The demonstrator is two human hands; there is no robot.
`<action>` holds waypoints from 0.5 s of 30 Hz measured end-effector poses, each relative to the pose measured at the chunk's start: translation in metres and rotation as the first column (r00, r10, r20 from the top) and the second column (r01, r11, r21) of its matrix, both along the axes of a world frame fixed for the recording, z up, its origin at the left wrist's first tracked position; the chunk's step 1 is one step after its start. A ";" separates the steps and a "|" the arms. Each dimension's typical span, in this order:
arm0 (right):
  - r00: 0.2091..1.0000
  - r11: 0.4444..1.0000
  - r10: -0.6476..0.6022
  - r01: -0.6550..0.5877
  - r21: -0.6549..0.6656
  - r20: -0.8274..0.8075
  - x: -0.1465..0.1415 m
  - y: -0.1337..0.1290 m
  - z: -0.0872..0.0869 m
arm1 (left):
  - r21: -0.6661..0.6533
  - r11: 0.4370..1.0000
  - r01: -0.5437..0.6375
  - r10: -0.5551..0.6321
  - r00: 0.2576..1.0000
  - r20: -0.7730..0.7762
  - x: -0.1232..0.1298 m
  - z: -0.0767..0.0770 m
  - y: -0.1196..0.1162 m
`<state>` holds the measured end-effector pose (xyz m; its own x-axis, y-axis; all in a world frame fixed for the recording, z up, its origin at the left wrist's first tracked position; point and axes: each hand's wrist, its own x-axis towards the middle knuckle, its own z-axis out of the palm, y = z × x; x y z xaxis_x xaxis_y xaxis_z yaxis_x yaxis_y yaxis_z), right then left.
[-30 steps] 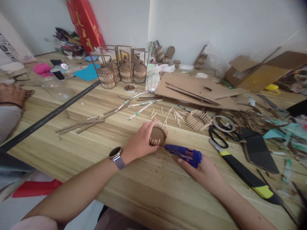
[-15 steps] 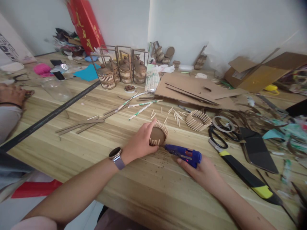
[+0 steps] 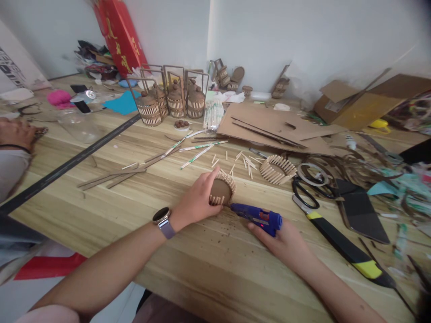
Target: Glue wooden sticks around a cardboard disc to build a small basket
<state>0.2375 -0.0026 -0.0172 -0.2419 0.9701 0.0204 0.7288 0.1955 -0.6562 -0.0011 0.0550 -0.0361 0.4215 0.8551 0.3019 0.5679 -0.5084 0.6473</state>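
Observation:
A round brown disc edged with short pale sticks (image 3: 221, 188) is gripped at its left side by my left hand (image 3: 199, 197), thumb below and fingers above. My right hand (image 3: 286, 240) is wrapped round a blue glue gun (image 3: 254, 215) with a small red light. The gun's nozzle points left and is at the lower right edge of the disc; whether it touches cannot be made out. Loose short sticks (image 3: 249, 166) lie behind the disc. To their right rests a ring of similar sticks (image 3: 278, 169).
Small lidded baskets with tall handles (image 3: 177, 101) stand at the back. Cardboard (image 3: 269, 125), black-and-yellow scissors (image 3: 343, 242), a dark phone (image 3: 363, 215) and brown strips (image 3: 117, 174) lie around. Another person's hand (image 3: 16, 132) rests at the far left.

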 end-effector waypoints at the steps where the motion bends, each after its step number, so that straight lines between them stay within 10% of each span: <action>1: 1.000 1.000 0.003 -0.003 0.001 0.001 0.000 0.000 0.000 | -0.002 1.000 0.000 0.000 1.000 -0.001 0.000 0.000 0.000; 15: 1.000 0.999 -0.001 -0.001 0.054 0.028 -0.002 -0.001 -0.002 | 0.003 1.000 -0.003 0.003 1.000 -0.003 0.000 0.000 0.000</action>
